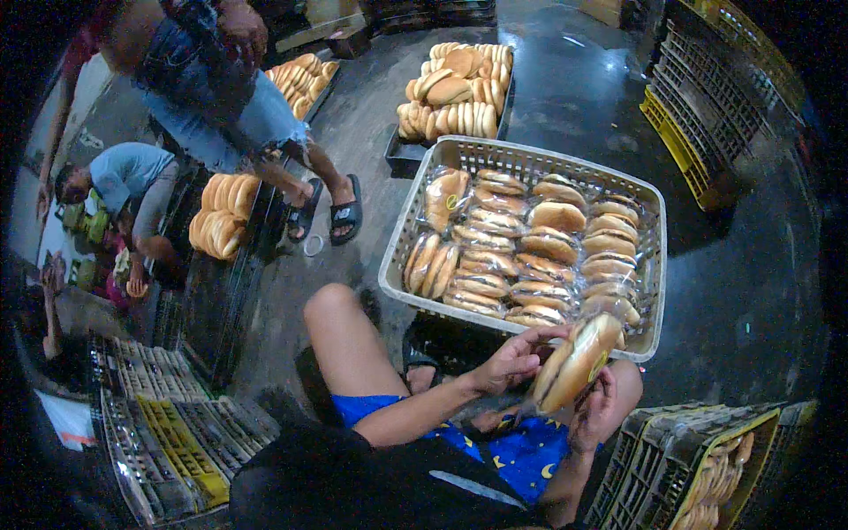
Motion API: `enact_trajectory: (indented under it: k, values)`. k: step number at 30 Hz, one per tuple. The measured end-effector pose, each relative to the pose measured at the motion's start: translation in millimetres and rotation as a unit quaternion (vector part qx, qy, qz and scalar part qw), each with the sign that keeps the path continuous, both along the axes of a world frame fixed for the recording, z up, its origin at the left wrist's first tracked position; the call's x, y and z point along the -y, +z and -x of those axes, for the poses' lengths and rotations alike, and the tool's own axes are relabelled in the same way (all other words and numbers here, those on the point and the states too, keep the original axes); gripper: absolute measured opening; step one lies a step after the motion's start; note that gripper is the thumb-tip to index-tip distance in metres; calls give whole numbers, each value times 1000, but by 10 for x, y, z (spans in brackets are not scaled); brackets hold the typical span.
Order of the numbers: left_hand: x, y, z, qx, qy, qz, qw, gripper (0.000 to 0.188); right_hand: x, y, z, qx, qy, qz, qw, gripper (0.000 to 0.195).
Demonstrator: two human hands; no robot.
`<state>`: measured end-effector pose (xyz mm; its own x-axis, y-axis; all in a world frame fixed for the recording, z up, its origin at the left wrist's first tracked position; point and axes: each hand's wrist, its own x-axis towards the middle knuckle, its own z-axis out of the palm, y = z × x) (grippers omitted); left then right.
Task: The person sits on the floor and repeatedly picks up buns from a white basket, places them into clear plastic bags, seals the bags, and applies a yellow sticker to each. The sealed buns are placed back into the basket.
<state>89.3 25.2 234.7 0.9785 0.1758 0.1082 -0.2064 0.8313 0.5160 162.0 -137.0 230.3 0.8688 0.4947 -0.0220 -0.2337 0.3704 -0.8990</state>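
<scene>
Between my two hands is a filled bun in a clear plastic bag (575, 364), tilted, with a round yellow label on its side. My left hand (513, 361) has its fingers at the bun's upper left. From the lower right, the fingers of my right hand (596, 404) hold the bag near the label. Just beyond them, a pale plastic crate (530, 149) contains rows of bagged filled buns (487, 262). One bagged bun with a yellow label (445, 202) leans in the crate's far left corner. The held bun overlaps the crate's near right corner.
Black trays of unwrapped buns (457, 93) sit behind the crate and at far left (225, 212). A person in sandals (344, 212) stands left; another (129, 179) bends lower beyond. Stacked crates (702, 106) rise at right, lower left (172, 430) and lower right (662, 457).
</scene>
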Motion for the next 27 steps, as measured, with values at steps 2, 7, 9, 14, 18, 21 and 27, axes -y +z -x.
enact_trajectory:
  k: [2,7,9,14,18,21,27]
  values:
    - [44,-107,30,2,-8,-60,998,58,-75,15,66,-88,-40,-4,995,73]
    - [70,53,108,-46,103,-262,958,72,-147,324,153,188,-21,112,976,50]
    - [94,124,264,-120,22,-309,943,79,46,105,145,157,-29,78,984,35]
    - [199,-40,497,-74,-17,-255,964,73,78,381,215,281,-90,258,920,30]
    - [25,-139,525,-33,-6,-259,965,84,227,313,145,109,68,101,987,29]
    - [-140,48,461,4,-150,-169,974,80,69,346,104,89,236,90,964,35]
    - [-2,178,504,-23,109,-284,952,23,-432,80,249,-64,175,150,971,25]
